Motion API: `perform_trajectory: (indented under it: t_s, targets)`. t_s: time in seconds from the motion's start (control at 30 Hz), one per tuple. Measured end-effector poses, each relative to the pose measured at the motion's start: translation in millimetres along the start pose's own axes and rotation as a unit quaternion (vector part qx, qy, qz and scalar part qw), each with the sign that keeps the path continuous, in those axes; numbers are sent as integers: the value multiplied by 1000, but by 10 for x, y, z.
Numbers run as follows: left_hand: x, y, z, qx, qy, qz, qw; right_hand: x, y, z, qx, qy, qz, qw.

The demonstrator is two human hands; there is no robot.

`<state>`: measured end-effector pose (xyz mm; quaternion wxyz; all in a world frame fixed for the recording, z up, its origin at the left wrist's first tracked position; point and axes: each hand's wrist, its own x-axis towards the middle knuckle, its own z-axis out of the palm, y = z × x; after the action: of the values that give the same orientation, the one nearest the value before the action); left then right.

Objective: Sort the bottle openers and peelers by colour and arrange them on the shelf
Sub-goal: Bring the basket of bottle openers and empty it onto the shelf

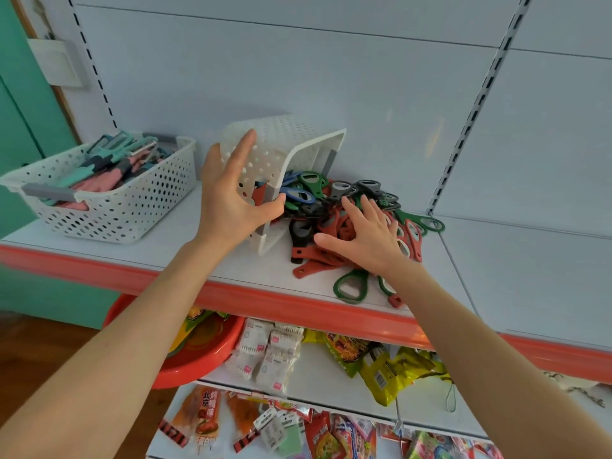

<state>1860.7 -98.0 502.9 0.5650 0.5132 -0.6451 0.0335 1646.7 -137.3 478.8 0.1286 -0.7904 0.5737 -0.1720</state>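
A white perforated basket (284, 144) lies tipped on its side on the shelf (503, 260), its mouth facing right. A pile of bottle openers (337, 207) in red, green, blue and black spills out of it. My left hand (228, 200) holds the tipped basket, fingers spread over its bottom and thumb hooked on its rim. With its fingers spread flat, my right hand (367, 236) rests on the red openers. A green opener (351, 286) lies near the shelf's front edge. A second white basket (132, 207) at the left holds peelers (112, 167) in teal, pink and grey.
The shelf has a red front lip (298, 306). To the right of the pile the shelf is bare. Below hang and lie snack packets (390, 366) and white packaged items (265, 352). A red basin (198, 352) sits below left.
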Motion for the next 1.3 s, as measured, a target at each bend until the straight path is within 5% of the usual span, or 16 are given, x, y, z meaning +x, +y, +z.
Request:
perform_trajectory:
  t_s: [0.27,0.53,1.3]
  targets:
    - [88,-45,-33,21,-4,57,998,238,-158,86,-29,-20,-34,999]
    - [164,-53,-73,45,-13,30,998,380,-199,119,-63,-34,-52,996]
    - [316,-75,-229,87,15,53,995,464,-193,161,4,25,-51,998]
